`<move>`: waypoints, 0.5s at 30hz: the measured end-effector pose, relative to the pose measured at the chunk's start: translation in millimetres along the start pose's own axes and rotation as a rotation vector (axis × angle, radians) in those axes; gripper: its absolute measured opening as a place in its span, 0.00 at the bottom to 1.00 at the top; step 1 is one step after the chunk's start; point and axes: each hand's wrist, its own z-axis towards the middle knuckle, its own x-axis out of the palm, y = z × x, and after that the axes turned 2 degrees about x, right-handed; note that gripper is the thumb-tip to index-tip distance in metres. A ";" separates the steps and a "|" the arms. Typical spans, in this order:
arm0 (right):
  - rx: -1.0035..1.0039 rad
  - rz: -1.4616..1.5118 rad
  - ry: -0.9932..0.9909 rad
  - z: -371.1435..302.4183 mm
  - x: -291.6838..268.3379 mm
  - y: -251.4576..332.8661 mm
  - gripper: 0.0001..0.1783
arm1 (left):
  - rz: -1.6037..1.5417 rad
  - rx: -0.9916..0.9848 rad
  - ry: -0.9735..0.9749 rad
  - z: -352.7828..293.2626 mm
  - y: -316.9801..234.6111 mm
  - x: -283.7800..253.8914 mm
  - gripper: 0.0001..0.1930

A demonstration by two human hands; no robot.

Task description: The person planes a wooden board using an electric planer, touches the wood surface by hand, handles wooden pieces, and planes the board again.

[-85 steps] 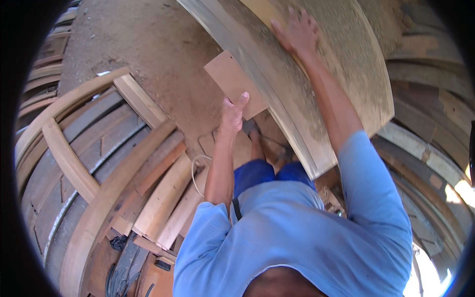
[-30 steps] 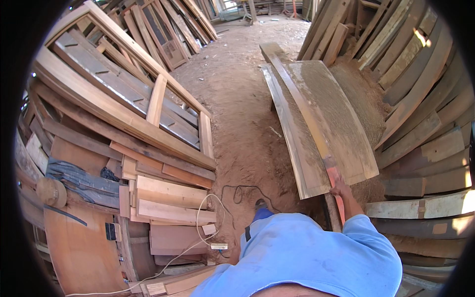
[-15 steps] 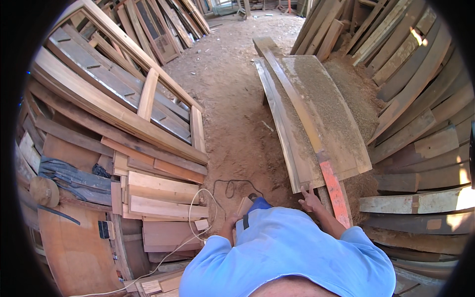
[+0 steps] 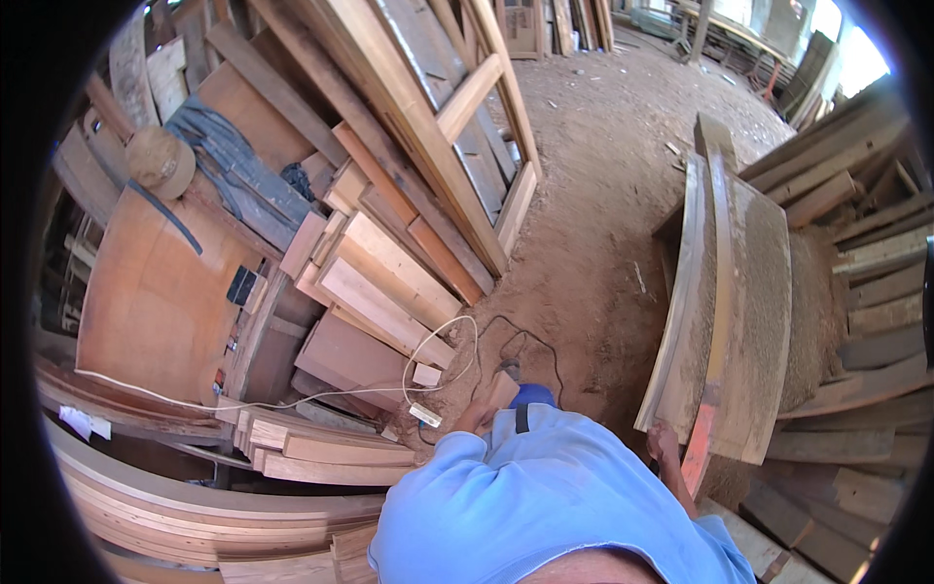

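Two bare hands low in a timber yard, seen from above past a light-blue shirt (image 4: 545,506). Right hand (image 4: 664,443) down at the near, lower end of a stack of curved planks (image 4: 749,292), touching the bottom edge just beside a reddish plank end (image 4: 699,450). Fingers mostly hidden behind the wood, so impossible to tell whether closed round the edge or merely laid against it. Stack itself leaning on its long edge at the right of the dirt floor (image 4: 603,195), arching away from the person, with more weathered boards (image 4: 876,243) piled against it on the far side.

Left hand (image 4: 474,417) tucked close to the body, against a small flat offcut (image 4: 501,389) of pale wood just beside a blue knee (image 4: 533,395). Grip on the offcut not clear from this angle.

Near the left hand, on the ground: a white cord (image 4: 443,355) looping to a small white plug block (image 4: 425,416), and a thin black cable (image 4: 530,341) coiled in the dust. Further left, a heap of short sawn boards (image 4: 379,282), a large rounded brown panel (image 4: 156,302) and a grey-blue cloth (image 4: 229,165) draped over stacked timber. Bent laminated strips (image 4: 195,496) along the lower left edge.
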 end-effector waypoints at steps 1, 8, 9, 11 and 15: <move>0.024 -0.022 0.019 0.5 -4.0 12.2 0.22 | -0.280 -0.047 -0.016 -11.8 9.1 -3.0 0.23; 0.132 -0.367 0.078 45.7 -4.2 54.5 0.20 | -0.652 -0.354 -0.195 -38.6 3.3 -70.9 0.25; 0.135 -0.289 0.016 48.0 -6.5 49.9 0.21 | -0.653 -0.359 -0.189 -34.8 -3.2 -85.3 0.25; 0.207 -0.126 0.069 54.0 -8.8 41.4 0.21 | -1.018 -0.269 -0.408 -16.1 -19.0 -128.4 0.30; -0.013 0.153 0.055 63.6 -0.2 35.6 0.21 | -0.982 -0.240 -0.432 18.5 1.4 -270.7 0.28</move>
